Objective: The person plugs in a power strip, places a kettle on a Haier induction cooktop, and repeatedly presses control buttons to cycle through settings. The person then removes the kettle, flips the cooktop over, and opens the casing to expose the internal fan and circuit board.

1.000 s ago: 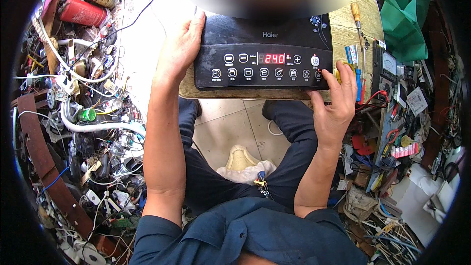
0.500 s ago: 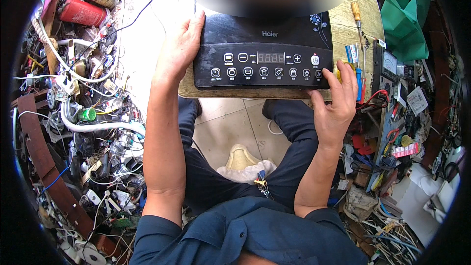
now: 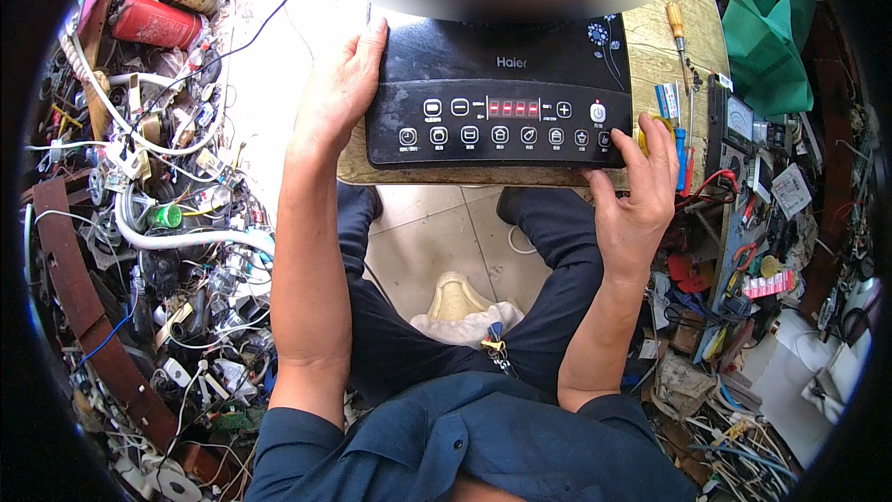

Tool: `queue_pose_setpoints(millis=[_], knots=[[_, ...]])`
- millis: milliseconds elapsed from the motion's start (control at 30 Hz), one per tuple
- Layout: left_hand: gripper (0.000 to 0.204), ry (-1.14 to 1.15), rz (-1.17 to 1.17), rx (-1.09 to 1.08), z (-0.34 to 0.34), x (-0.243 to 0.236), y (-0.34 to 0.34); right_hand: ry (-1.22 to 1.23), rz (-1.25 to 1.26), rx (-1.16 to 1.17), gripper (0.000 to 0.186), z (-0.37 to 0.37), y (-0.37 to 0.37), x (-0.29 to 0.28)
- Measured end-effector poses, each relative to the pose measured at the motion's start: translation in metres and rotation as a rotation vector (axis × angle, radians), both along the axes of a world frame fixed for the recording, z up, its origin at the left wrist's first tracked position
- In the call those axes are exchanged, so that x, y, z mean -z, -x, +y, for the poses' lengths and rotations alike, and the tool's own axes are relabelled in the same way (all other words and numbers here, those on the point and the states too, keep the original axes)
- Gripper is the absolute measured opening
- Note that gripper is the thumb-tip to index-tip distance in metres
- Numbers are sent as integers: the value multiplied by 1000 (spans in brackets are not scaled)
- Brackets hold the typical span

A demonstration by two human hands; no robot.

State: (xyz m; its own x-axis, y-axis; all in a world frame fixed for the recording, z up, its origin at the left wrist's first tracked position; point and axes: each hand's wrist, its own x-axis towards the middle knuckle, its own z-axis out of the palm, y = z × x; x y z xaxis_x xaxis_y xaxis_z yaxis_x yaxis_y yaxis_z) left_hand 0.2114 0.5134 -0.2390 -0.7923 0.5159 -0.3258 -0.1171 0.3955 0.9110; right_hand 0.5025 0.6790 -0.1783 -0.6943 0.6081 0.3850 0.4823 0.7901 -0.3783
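A black induction cooker (image 3: 502, 144) lies flat at the front edge of the wooden table (image 3: 692, 33), its control panel facing me. Four red dashes glow in its display window (image 3: 513, 109). My left hand (image 3: 348, 84) is closed round the cooker's left edge, thumb along the top and its other fingers mostly hidden. At the front right corner, my right hand (image 3: 636, 186) pinches the edge with thumb and bent forefinger, the fingertip beside the last round button. A blurred patch hides the cooker's far part.
Right of the cooker lie a yellow-handled screwdriver (image 3: 676, 23), a blue-handled screwdriver (image 3: 680, 144) and an analogue meter (image 3: 739, 121). A green bag (image 3: 767, 28) hangs beyond them. Cables and scrap parts (image 3: 200, 307) crowd the left, near a red cylinder (image 3: 158, 22).
The cooker's display was dark and now shows red dashes. Both hands have stayed in place on the cooker.
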Motion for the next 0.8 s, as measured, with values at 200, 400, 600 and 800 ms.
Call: queue_pose_setpoints(millis=[200, 400, 600, 800], knots=[[63, -20, -1, 3, -1, 5, 2, -4, -1, -1, 56, 0, 1, -1], [62, -25, -11, 33, 0, 1, 3, -1, -3, 2, 54, -1, 0, -1], [63, 0, -1, 39, -2, 6, 5, -7, -8, 5, 54, -1, 1, 0], [64, 0, 38, 30, -1, 4, 4, 3, -8, 8, 55, -1, 1, 0]])
